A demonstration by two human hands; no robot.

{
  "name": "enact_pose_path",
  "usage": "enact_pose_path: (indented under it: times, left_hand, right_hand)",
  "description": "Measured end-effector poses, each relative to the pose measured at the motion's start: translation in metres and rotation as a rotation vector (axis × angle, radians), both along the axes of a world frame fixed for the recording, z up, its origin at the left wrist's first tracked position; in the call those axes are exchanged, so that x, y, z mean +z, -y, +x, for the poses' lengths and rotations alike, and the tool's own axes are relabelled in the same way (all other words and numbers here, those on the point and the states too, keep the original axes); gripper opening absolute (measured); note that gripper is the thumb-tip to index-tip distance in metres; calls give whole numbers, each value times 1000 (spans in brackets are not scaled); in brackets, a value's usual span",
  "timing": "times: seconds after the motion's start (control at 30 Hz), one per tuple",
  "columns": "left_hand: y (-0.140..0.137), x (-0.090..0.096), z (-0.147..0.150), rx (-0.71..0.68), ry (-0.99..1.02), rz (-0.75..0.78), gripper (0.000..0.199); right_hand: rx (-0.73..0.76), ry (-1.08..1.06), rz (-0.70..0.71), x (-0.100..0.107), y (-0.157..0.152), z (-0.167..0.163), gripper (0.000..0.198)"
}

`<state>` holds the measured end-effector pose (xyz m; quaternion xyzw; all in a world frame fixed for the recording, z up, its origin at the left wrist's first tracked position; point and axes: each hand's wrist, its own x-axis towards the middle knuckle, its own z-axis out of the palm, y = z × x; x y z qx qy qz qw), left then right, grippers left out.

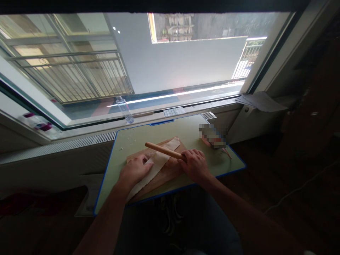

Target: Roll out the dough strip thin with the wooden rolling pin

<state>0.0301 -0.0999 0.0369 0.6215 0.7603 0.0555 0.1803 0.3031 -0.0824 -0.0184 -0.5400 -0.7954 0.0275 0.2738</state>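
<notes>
A long, flat sheet of dough (156,165) lies diagonally across a wooden board (159,180), its far end near the board's top corner. At its left edge, my left hand (136,169) has its fingers curled and its thumb on the dough; the fingertips are partly hidden. My right hand (196,163) is wrapped round one end of a wooden rolling pin (163,149). The pin slants up to the left, crossing over the dough, with its free end beyond the left hand's fingers.
The board lies on a small pale-green table (135,136) with blue edges. A blurred-out object (214,136) sits at its right side. On the windowsill are a clear bottle (124,110), a white keypad-like object (172,112) and papers (261,101). Purple-capped bottles (44,125) stand at left.
</notes>
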Motion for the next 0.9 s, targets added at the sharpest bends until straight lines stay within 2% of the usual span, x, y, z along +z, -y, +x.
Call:
enact_pose_path:
  times: [0.13, 0.3, 0.47, 0.63, 0.7, 0.77, 0.83, 0.9]
  left_hand:
    - [12, -1, -15, 44, -53, -72, 27]
    - [10, -11, 9, 62, -30, 6, 22]
    - [9, -18, 23, 59, -46, 32, 17]
    - [18, -2, 13, 57, -91, -15, 21]
    - [11, 9, 11, 69, -83, 64, 23]
    - [-6, 16, 13, 26, -46, 235, 22]
    - [-30, 14, 17, -74, -34, 376, 26]
    - [-56, 3, 24, -115, -63, 390, 36]
  right_hand:
    - [-17, 7, -24, 3, 0, -8, 13]
    - [15, 31, -59, 8, 3, -23, 13]
    - [-23, 143, -168, 18, 5, -23, 20]
    - [-43, 173, -210, 29, -1, -16, 24]
    - [-32, 188, -230, 32, -5, -17, 27]
    - [-28, 189, -241, 33, -10, -22, 37]
    - [-39, 187, -244, 31, -16, -27, 50]
    - [-73, 208, -256, 27, -21, -32, 58]
